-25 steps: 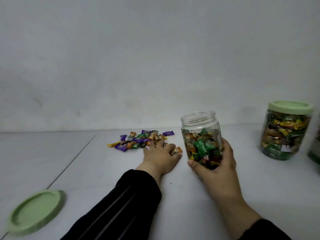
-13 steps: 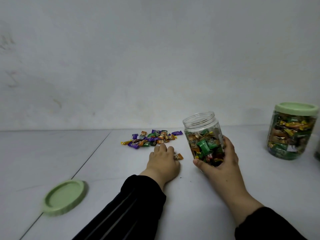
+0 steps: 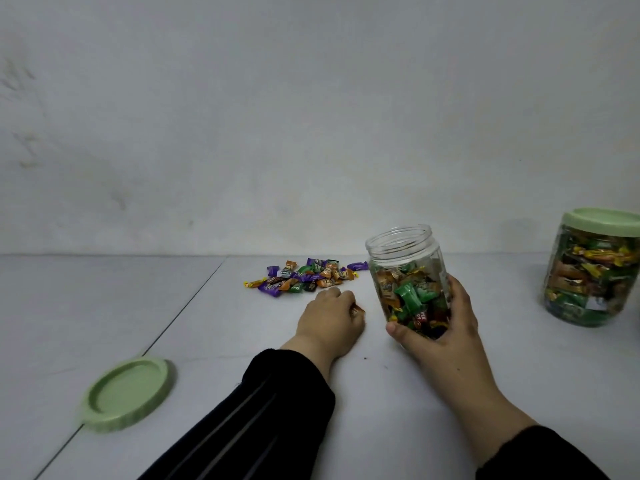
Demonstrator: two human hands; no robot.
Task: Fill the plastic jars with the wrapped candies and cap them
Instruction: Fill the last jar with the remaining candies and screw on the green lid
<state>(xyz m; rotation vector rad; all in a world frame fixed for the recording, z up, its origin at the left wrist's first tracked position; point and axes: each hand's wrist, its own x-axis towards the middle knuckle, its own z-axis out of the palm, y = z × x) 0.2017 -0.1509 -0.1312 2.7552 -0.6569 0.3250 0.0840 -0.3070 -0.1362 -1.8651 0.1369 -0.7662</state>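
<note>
A clear plastic jar (image 3: pixel 405 271), open at the top and about half full of wrapped candies, leans left in my right hand (image 3: pixel 440 327), which grips its lower part. My left hand (image 3: pixel 332 318) rests on the grey surface just left of the jar, fingers curled around an orange-wrapped candy (image 3: pixel 357 309) that peeks out at its fingertips. A loose pile of wrapped candies (image 3: pixel 306 276) in purple, orange and green lies just beyond that hand. The jar's light green lid (image 3: pixel 128 393) lies upside down at the near left.
A second jar (image 3: pixel 595 271), full of candies and capped with a green lid, stands at the far right edge. A grey wall rises behind the surface, and a seam line runs diagonally across the surface on the left.
My left hand has pulled back from the candy pile and closed its fingers around an orange candy. The jar has tilted left in my right hand. The view has shifted left.
</note>
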